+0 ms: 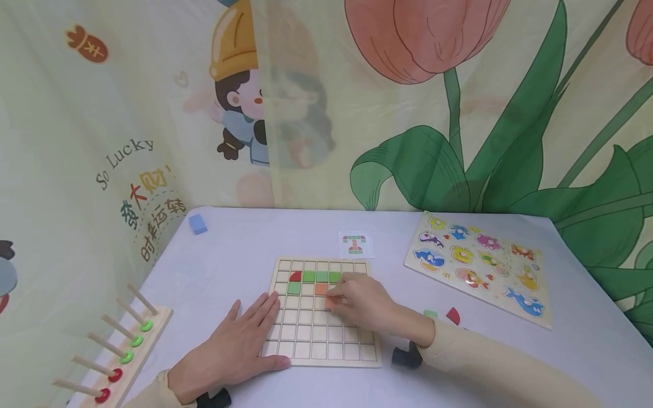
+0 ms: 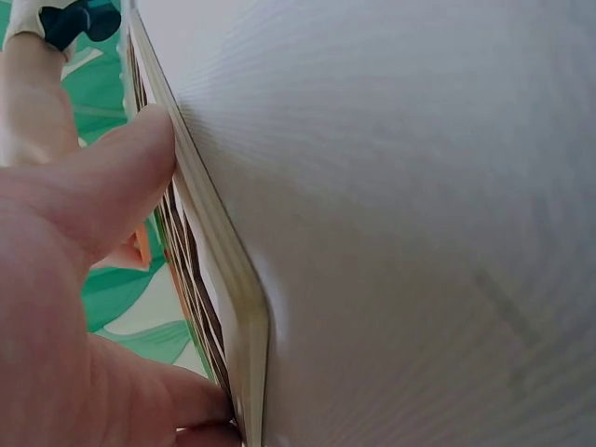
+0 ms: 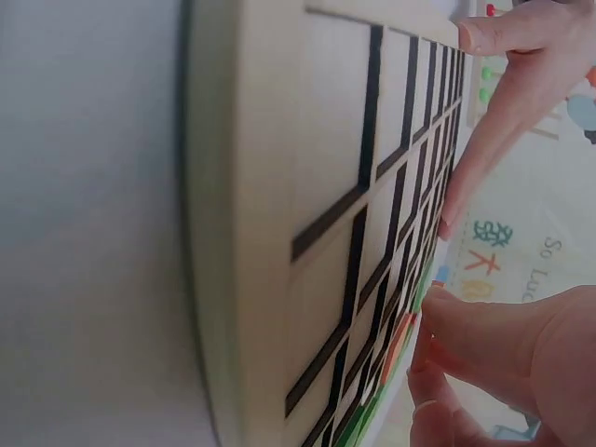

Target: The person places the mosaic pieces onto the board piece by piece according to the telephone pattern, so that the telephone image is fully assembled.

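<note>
A wooden grid board [image 1: 320, 331] lies on the white table. My left hand [image 1: 237, 340] rests at its left side, fingers stretched onto the edge and thumb at the near corner. Over the upper right of the grid, my right hand [image 1: 364, 303] pinches an orange tile [image 3: 424, 340] between thumb and fingertips. Set in the grid are a red quarter-round tile [image 1: 296, 276], a row of green tiles [image 1: 309, 276], one green tile [image 1: 293, 288] below the red one and an orange tile [image 1: 321, 289]. My right hand hides part of the board's right side.
Behind the board lies a card [image 1: 355, 245] with a red, green and orange T-shaped pattern. A loose red quarter-round piece [image 1: 453, 315] and green piece [image 1: 431, 313] lie by my right forearm. An animal puzzle [image 1: 502, 272], blue block [image 1: 198, 224] and peg stand [image 1: 162, 318] stand around.
</note>
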`<state>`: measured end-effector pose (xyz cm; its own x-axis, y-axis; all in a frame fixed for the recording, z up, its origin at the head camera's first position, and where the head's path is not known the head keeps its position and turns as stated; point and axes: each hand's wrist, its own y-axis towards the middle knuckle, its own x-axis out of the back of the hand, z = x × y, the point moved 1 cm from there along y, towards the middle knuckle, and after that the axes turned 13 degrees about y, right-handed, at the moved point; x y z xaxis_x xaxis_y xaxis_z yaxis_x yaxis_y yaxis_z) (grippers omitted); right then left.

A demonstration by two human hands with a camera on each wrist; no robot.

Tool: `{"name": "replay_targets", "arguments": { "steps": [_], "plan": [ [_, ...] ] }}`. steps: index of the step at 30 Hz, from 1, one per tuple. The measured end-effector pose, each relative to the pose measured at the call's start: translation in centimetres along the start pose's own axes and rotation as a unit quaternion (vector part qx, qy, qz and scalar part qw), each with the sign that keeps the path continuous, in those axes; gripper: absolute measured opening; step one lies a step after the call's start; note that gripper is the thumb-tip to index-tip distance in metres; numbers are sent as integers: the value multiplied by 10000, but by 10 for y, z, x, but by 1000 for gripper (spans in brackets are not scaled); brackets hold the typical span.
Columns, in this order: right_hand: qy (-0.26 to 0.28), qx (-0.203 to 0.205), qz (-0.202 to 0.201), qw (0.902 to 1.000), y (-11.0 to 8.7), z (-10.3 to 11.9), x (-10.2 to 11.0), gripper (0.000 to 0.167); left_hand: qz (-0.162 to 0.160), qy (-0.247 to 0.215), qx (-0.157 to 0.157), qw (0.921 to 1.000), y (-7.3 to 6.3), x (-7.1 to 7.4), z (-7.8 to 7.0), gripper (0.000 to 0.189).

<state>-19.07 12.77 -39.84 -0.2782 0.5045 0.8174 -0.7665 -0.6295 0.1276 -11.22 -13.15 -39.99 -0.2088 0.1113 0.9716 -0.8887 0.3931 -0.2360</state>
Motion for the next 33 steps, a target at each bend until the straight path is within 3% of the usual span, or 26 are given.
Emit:
{"name": "replay_targets", "arguments": {
  "steps": [7, 22, 33],
  "plan": [
    [-113, 289, 120, 9994, 12, 0, -6, 14, 14, 16, 17, 10000, 1, 0, 0, 111],
    [168, 181, 136, 9996, 21, 1, -12, 11, 63, 63, 22, 10000, 1, -1, 0, 111],
    [284, 49, 175, 9994, 22, -1, -11, 19, 23, 101, 14, 9999, 2, 0, 0, 111]
  ]
}}
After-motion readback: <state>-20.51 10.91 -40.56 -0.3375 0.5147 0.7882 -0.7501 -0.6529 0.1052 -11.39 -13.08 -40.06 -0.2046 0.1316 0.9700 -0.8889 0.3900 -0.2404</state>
